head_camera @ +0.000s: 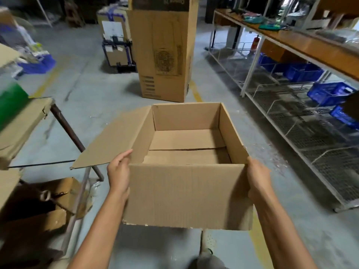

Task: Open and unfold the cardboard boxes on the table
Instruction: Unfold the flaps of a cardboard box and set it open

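Warehouse floor [81, 90] w/ tall carton [163, 55] behind, shelving [291, 105] at right; I see the open cardboard box [186, 193] held mid-air, left hand [118, 173] & right hand [259, 179] clamped on its near corners, one flap [110, 140] splayed left.

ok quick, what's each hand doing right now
Left hand: gripping the left near corner of the open cardboard box.
Right hand: gripping the box's right near corner.
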Tool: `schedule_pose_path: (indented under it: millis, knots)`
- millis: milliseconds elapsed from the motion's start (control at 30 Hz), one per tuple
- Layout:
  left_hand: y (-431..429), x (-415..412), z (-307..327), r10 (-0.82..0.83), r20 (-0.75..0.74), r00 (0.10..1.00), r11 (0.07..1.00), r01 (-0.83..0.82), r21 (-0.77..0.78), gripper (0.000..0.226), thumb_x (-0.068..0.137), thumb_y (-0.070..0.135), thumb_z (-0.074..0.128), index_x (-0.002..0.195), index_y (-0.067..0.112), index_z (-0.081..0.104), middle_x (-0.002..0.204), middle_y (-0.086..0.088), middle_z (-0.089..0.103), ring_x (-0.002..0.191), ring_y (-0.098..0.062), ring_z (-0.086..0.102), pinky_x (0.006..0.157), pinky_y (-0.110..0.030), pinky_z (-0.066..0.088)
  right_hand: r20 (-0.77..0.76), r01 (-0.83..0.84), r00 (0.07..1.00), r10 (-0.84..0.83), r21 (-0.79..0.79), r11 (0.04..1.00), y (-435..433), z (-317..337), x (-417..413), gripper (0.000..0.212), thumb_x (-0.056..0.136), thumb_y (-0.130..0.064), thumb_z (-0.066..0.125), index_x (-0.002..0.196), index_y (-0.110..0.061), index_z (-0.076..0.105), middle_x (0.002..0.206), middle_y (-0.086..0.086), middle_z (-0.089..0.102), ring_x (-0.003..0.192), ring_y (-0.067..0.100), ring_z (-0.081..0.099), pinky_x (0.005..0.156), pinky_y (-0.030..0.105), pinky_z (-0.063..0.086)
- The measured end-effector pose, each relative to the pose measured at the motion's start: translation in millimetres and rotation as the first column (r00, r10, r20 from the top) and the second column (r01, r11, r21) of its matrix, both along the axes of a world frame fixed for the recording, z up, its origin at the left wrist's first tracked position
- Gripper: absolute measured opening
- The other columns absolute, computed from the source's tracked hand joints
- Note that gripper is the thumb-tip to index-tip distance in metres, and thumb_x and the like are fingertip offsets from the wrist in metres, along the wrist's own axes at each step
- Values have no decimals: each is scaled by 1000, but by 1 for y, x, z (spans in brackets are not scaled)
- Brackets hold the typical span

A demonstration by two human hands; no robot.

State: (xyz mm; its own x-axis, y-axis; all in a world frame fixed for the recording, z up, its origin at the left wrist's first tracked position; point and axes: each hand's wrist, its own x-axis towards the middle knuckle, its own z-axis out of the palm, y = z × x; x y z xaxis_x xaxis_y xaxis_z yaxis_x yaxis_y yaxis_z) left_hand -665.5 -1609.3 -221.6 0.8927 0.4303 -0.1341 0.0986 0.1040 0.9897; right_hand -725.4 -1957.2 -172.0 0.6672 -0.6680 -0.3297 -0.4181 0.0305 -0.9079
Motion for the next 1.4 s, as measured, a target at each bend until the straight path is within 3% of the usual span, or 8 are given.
schedule_pose_path:
  millis: [133, 267, 533, 867, 1100, 1200, 1300, 1400]
  knots:
    - [-34, 66, 12, 110, 3, 994, 993, -110, -34, 36, 90, 7, 53, 87, 31, 80, 113, -1, 73, 113, -23, 65, 107, -50, 45, 6, -90, 996, 91, -57, 994, -36, 2, 102, 26, 94, -30, 47, 85, -8, 59, 80, 10, 55, 84, 28, 50, 77, 39, 42]
    - [-55, 128, 26, 207, -1, 978, 977, -207, -50, 37, 92, 8, 53, 89, 33, 80, 114, 1, 72, 113, -23, 65, 105, -50, 46, 15, -154, 988, 155, -74, 985, -49, 11, 204, 40, 84, -36, 45, 93, 1, 56, 75, 13, 50, 75, 22, 45, 67, 36, 34]
    - [-19, 263, 23, 401, 38, 915, 914, -396, -90, 41, 87, 0, 57, 91, 34, 81, 111, -1, 74, 110, -21, 68, 106, -46, 47, -24, -299, 954, 299, -166, 940, -7, 2, 388, 29, 94, -25, 45, 82, -1, 57, 75, 11, 57, 83, 33, 54, 76, 41, 43]
    - [96, 472, 34, 514, 99, 852, 854, -498, -151, 37, 86, 0, 56, 94, 27, 81, 109, -3, 75, 110, -25, 67, 107, -48, 46, 54, -390, 916, 396, -100, 915, 125, 13, 635, 33, 80, -47, 43, 82, -19, 60, 85, 6, 58, 82, 25, 51, 75, 38, 39]
    - [186, 586, 72, 590, 150, 794, 807, -574, -139, 35, 85, 2, 59, 96, 26, 80, 110, -4, 75, 110, -25, 68, 106, -49, 47, 116, -492, 861, 495, -49, 869, 221, 46, 778, 27, 82, -43, 44, 75, -21, 58, 83, 2, 56, 85, 24, 49, 75, 38, 36]
    - [229, 631, 79, 639, 162, 752, 769, -626, -131, 38, 84, 0, 57, 95, 28, 81, 110, -3, 75, 110, -24, 68, 105, -49, 47, 141, -545, 831, 539, 6, 839, 271, 49, 843, 37, 75, -48, 43, 99, -29, 64, 103, -4, 56, 99, 19, 49, 82, 38, 35]
    - [271, 680, 84, 688, 183, 702, 725, -674, -139, 38, 84, 0, 58, 96, 28, 81, 110, -4, 75, 109, -25, 68, 104, -49, 48, 191, -605, 785, 589, 30, 796, 326, 53, 911, 33, 71, -45, 44, 96, -29, 58, 101, -5, 51, 95, 18, 46, 81, 36, 33]
    - [314, 731, 89, 743, 194, 640, 667, -733, -138, 37, 85, -2, 58, 94, 27, 81, 109, -4, 75, 108, -25, 69, 103, -48, 49, 223, -654, 742, 632, 34, 756, 383, 50, 987, 48, 71, -45, 48, 106, -21, 70, 105, -3, 63, 100, 22, 55, 82, 36, 37]
